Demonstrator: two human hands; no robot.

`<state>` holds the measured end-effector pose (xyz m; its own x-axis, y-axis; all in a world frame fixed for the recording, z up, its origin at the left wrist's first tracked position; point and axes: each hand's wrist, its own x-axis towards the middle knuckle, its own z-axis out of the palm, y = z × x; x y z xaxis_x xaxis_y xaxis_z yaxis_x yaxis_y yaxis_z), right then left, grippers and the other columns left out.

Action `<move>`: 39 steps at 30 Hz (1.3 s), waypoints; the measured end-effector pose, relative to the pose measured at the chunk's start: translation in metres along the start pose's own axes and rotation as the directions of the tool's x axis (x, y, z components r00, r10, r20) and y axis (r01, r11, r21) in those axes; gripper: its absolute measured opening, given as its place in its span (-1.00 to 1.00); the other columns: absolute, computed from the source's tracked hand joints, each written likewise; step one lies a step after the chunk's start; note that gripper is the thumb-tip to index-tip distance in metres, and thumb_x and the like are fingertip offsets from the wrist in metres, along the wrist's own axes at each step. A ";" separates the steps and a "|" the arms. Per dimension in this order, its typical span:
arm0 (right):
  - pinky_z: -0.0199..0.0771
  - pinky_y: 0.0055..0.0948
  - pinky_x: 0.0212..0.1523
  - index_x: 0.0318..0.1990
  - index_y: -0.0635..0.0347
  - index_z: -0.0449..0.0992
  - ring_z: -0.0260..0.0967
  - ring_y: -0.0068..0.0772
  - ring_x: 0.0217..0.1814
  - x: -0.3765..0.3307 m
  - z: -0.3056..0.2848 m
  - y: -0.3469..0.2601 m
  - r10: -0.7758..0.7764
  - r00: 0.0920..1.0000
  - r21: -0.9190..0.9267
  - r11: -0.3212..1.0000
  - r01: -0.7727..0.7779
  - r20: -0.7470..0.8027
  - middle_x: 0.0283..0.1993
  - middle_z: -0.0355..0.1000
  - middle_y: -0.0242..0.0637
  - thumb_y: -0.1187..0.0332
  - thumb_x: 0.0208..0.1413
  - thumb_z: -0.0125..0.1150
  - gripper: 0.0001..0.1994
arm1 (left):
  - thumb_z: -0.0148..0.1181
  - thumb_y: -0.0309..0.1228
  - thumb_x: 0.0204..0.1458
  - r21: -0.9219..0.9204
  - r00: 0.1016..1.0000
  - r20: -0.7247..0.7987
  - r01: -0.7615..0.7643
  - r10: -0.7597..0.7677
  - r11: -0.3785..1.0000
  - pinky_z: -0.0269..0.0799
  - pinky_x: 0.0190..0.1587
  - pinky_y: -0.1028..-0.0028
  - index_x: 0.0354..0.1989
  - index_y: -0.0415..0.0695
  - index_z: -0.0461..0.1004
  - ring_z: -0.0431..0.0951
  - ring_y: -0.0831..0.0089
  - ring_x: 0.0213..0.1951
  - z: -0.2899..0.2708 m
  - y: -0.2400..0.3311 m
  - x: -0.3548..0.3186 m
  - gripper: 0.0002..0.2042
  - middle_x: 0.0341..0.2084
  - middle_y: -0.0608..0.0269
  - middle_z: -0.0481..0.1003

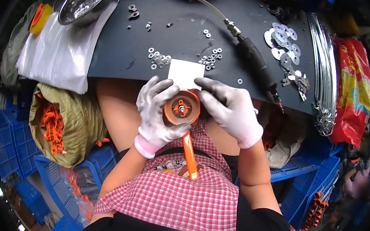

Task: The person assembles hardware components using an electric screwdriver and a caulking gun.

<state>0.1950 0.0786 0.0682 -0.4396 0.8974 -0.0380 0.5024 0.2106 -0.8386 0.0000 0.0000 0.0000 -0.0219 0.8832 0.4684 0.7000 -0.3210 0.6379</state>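
I'd steady the orange reel point(181, 108) gripped in my left hand point(155, 112), though I can't tell whether my right hand point(233, 112) holds anything.

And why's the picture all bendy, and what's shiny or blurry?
In the head view, a wide fisheye lens curves the front edge of the black table and leaves dark corners; in the head view, the metal bowl and flat silver discs glint; in the head view, the person at far right looks blurry.
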 end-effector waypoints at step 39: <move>0.29 -0.21 0.10 -0.04 0.12 0.55 0.36 -0.10 0.06 0.017 -0.056 0.004 -0.399 0.836 -0.604 0.790 0.104 -0.377 0.03 0.44 -0.16 0.28 0.00 0.27 -0.67 | 0.55 0.02 -0.63 -0.060 0.992 -0.112 0.049 -0.056 0.997 0.11 0.20 0.00 -0.01 0.09 0.39 0.22 -0.13 0.19 0.012 0.007 0.007 -0.17 0.06 0.10 0.32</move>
<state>0.2312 0.1160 0.0949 -0.2868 0.8125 0.5074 0.8006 0.4942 -0.3389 0.0135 0.0081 0.0007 -0.1408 0.8558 0.4978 0.6542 -0.2969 0.6956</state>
